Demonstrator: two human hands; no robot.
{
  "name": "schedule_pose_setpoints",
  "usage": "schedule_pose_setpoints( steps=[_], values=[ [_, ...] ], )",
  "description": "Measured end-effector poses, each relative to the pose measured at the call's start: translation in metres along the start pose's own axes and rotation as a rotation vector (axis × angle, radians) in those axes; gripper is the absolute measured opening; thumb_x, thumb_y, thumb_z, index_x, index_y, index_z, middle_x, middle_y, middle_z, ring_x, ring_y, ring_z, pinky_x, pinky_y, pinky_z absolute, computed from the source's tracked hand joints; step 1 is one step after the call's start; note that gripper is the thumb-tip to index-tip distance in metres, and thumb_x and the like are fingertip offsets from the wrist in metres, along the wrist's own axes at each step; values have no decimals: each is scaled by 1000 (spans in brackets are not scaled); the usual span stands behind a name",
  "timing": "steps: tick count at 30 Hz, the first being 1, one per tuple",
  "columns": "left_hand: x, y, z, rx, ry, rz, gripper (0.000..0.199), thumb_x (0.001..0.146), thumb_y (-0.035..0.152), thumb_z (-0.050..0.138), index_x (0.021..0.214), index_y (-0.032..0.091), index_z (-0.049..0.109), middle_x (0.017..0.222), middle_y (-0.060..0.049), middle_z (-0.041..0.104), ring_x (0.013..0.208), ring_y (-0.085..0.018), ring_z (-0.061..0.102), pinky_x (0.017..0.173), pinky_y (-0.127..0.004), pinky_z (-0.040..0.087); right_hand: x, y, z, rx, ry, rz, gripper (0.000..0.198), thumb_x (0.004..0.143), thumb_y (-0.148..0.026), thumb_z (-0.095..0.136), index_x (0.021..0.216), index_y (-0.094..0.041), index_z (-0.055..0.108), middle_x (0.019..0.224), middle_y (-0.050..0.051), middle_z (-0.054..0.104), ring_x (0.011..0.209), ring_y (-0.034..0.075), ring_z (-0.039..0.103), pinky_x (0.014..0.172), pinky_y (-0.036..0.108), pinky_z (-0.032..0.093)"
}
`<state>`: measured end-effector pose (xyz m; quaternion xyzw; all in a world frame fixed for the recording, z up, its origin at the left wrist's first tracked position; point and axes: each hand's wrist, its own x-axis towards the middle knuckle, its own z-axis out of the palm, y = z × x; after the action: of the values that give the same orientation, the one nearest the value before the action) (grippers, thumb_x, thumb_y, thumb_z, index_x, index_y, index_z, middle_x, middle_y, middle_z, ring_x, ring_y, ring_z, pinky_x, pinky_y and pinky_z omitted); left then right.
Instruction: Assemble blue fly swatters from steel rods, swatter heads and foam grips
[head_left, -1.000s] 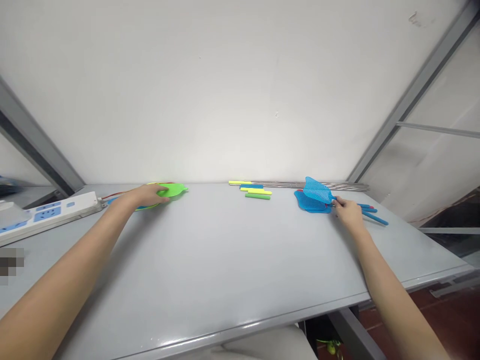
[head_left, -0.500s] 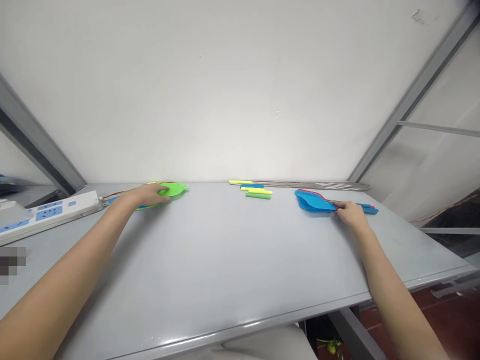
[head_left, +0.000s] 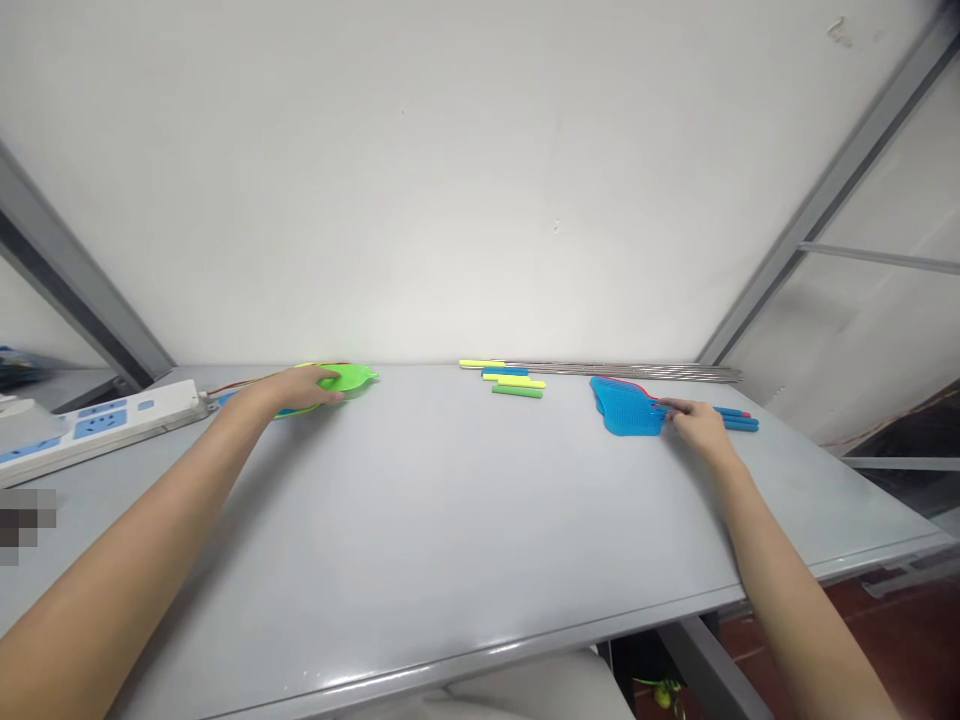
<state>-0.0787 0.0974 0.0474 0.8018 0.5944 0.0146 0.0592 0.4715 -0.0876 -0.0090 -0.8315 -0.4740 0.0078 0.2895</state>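
My left hand (head_left: 304,388) is closed on a bright green leaf-shaped swatter head (head_left: 352,377), thumb toward me and fingers over the top. Under and behind it, other yellow, red and blue pieces show in part, mostly hidden by the hand and wrist. At the right, my right hand (head_left: 694,423) has its fingers at the neck of a blue fly swatter (head_left: 631,410), whose mesh head lies flat. A red swatter edge shows behind that head. Blue handles (head_left: 739,423) stick out to the right, past the hand.
Yellow, blue and green handle tubes, among them a green tube (head_left: 517,392), lie at mid-table near the wall. Behind them runs a bundle of thin metal rods (head_left: 637,370). A white power strip (head_left: 131,415) sits at the left. Grey metal posts stand at both sides.
The top blue swatter head, curved up and tilted before, now lies flat, its edge nearer to me. The right fingers have shifted slightly at its neck. The left hand has stayed put.
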Motion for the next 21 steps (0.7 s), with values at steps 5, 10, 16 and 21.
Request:
schedule_pose_setpoints(
  steps=[5,10,16,21],
  values=[
    [-1,11,-3,19,-119,-64,71,71,54,40,124,8,31,126,-16,34,108,-32,35,86,-42,28,-1,-8,3,342,54,58,38,63,-19,40,93,-15,63,67,4,60,50,11,50,48,23,40],
    [-10,44,-17,77,-87,-129,71,68,55,39,126,16,30,131,-17,26,116,-37,24,87,-45,28,-2,-20,8,572,37,68,33,62,-23,45,88,-13,63,68,5,56,49,9,46,41,20,37],
    [-50,100,-26,5,-103,99,67,71,57,30,128,23,24,137,-7,17,122,-24,21,97,-36,20,8,-57,13,770,-40,107,26,62,-20,50,84,-14,62,71,4,55,52,8,47,37,17,36],
    [-101,119,-9,-93,-281,228,64,68,61,33,125,33,28,136,1,19,120,-25,25,95,-37,25,30,-95,20,763,-169,58,22,66,-20,52,85,-17,62,78,5,57,61,10,52,42,17,42]
  ],
)
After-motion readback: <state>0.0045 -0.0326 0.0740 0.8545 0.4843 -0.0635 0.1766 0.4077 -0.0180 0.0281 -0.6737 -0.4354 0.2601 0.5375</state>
